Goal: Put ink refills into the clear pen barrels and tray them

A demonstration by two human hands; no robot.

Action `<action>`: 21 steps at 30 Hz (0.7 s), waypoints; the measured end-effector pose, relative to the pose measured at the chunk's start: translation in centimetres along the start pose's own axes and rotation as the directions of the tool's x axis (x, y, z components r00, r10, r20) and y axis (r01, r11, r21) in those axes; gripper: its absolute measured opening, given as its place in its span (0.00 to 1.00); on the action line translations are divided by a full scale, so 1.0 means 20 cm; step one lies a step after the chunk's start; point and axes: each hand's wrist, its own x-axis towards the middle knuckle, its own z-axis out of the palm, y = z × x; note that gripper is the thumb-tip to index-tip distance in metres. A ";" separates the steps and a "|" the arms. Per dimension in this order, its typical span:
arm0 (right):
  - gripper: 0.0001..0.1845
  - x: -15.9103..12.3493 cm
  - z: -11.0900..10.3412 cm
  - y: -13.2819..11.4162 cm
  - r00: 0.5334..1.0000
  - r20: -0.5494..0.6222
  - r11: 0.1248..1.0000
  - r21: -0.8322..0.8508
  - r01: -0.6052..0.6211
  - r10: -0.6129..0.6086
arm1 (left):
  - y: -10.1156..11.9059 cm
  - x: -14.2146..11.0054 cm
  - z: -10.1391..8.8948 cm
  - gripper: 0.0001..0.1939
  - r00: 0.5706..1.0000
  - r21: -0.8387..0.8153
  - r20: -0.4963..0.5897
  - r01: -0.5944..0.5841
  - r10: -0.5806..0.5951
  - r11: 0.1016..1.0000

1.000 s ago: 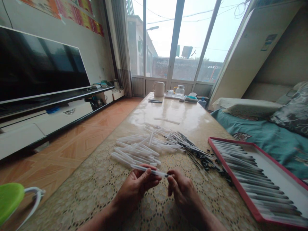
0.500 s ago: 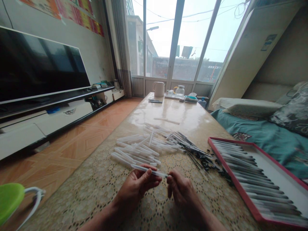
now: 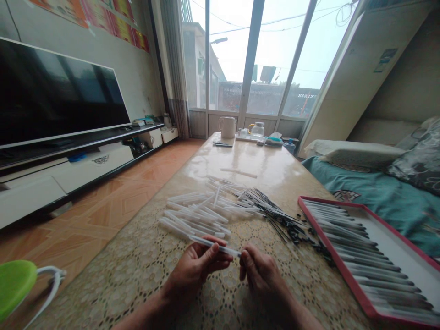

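A translucent white pen (image 3: 229,250) slants across the front of the table, with a darker core showing inside its barrel. My left hand (image 3: 195,265) is closed around its middle, thumb on top and fingers beneath. At the pen's right end, my right hand (image 3: 259,268) pinches the tip between thumb and curled forefinger, which hide what exactly they grip. Just beyond my left hand lies a loose pile of clear pen barrels (image 3: 195,213). Thin dark-filled refills (image 3: 264,201) lie fanned out to its right, beside small black caps (image 3: 302,236).
A red-rimmed box (image 3: 354,288) at the right holds a row of pens with dark ends. Toward the table's far end stand a pitcher (image 3: 227,127), a glass jar (image 3: 257,129) and a tissue pack (image 3: 274,140). A green seat (image 3: 15,286) is at the lower left.
The pen's right end has come slightly closer to my right fingertips, and the dark spot at its tip shows less. Both hands otherwise keep their places.
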 end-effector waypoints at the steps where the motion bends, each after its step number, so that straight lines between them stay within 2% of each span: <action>1: 0.20 0.00 0.00 0.00 1.000 -0.015 1.000 -0.019 0.021 -0.021 | 0.00 0.00 0.00 0.09 1.000 0.046 0.000 -0.018 0.018 0.999; 6: 0.12 0.00 0.02 0.02 0.988 -0.028 0.978 -0.147 0.149 -0.155 | -0.02 -0.01 0.00 0.13 0.992 0.320 0.090 -0.114 0.089 0.941; 9: 0.12 0.00 0.01 0.04 0.983 -0.044 0.975 -0.140 0.170 -0.178 | 0.00 0.00 -0.04 0.17 0.986 0.493 0.037 -0.157 0.160 0.856; 11: 0.13 0.00 -0.02 0.05 0.989 -0.091 0.989 -0.103 0.105 -0.115 | 0.05 -0.01 -0.07 0.14 0.946 0.689 -0.025 -0.217 0.322 0.691; 13: 0.14 0.01 -0.05 0.05 0.991 -0.135 0.998 -0.056 0.004 -0.011 | 0.11 -0.02 -0.10 0.08 0.876 0.855 0.004 -0.253 0.482 0.453; 14: 0.15 0.01 -0.06 0.05 0.989 -0.143 0.999 -0.032 -0.038 0.033 | 0.14 -0.02 -0.11 0.06 0.859 0.906 0.039 -0.246 0.511 0.344; 17: 0.16 0.01 -0.07 0.06 0.983 -0.148 0.994 0.026 -0.104 0.107 | 0.18 -0.04 -0.14 0.06 0.883 0.969 0.128 -0.208 0.452 0.132; 19: 0.16 0.01 -0.07 0.07 0.981 -0.148 0.992 0.047 -0.116 0.122 | 0.17 -0.04 -0.14 0.05 0.905 0.978 0.160 -0.199 0.394 0.060; 21: 0.16 0.01 -0.06 0.07 0.982 -0.138 0.992 0.050 -0.120 0.126 | 0.14 -0.04 -0.14 0.09 0.913 0.978 0.193 -0.209 0.360 0.007</action>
